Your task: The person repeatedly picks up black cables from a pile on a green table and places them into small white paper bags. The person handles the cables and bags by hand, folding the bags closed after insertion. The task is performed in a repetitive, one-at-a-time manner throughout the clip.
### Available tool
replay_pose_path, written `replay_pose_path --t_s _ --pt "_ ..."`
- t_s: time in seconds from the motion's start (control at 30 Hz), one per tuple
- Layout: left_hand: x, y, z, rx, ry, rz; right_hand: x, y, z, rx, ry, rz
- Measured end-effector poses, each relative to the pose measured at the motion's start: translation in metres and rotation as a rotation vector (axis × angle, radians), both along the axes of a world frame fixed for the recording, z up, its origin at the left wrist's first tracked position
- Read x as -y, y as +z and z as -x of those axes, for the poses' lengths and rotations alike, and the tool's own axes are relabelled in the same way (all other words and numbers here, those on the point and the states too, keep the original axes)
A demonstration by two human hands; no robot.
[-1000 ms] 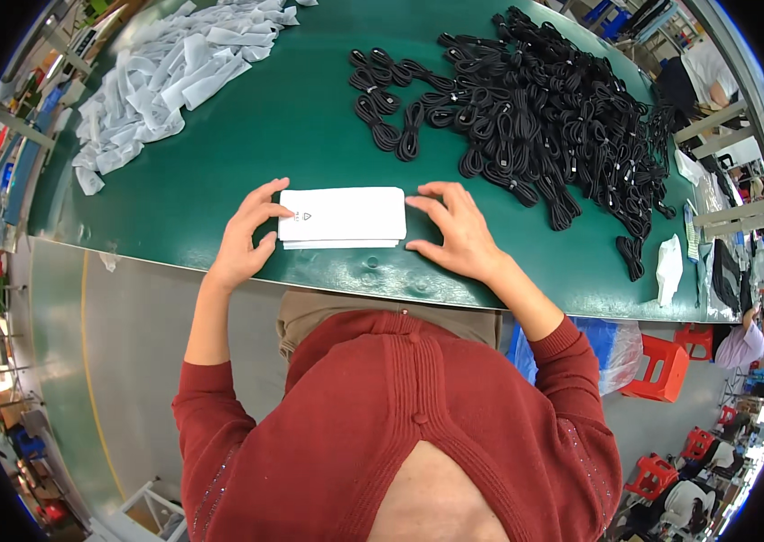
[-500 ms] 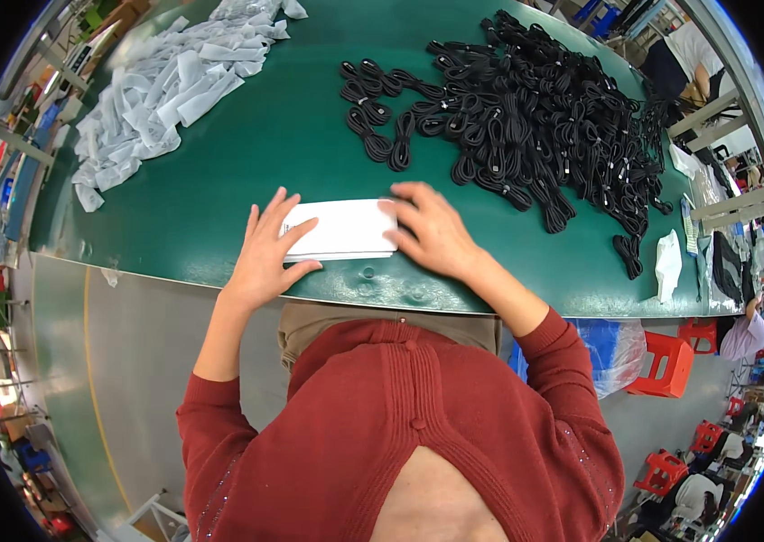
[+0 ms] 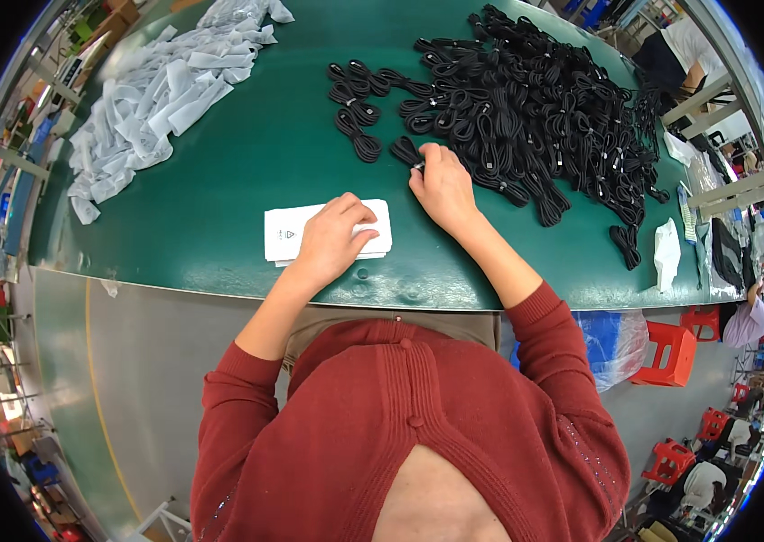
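1 cable (image 3: 405, 151) touching right hand (image 3: 446, 190), grip unclear.

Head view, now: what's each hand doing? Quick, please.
Left hand: open, over the white stack, thumb and fingers apart.
Right hand: closed, thumb and fingers on a black cable bundle.

On the stack of white packets (image 3: 288, 219) before you, you can make out a small dark triangle sign (image 3: 290, 232). The tiny marks (image 3: 286, 236) beside it are too small for you to read.
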State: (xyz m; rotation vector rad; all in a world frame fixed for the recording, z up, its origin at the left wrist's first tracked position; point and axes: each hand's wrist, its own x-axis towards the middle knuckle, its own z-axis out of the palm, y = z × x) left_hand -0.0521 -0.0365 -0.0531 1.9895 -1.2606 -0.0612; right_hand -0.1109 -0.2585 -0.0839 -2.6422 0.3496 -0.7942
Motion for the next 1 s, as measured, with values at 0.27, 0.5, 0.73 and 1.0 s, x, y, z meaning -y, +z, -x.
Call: replay_pose_path --t_s 0.27,0.5,0.73,1.0 --pt "-0.001 -0.006 0.003 -0.22 0.117 0.036 -0.031 0.032 0.063 0.002 0.183 -0.734" --pt "-0.006 -0.013 -0.001 -0.595 0.153 0.139 -0.047 0.044 0.084 0.011 0.359 -0.229" --pt "-0.01 -0.007 0.0 -0.511 0.025 0.223 -0.041 0.042 0.081 -0.044 0.452 -0.121" --pt "-0.009 0.026 0.006 -0.047 -0.178 0.18 -0.037 0.049 0.078 -0.484 0.366 -1.519"
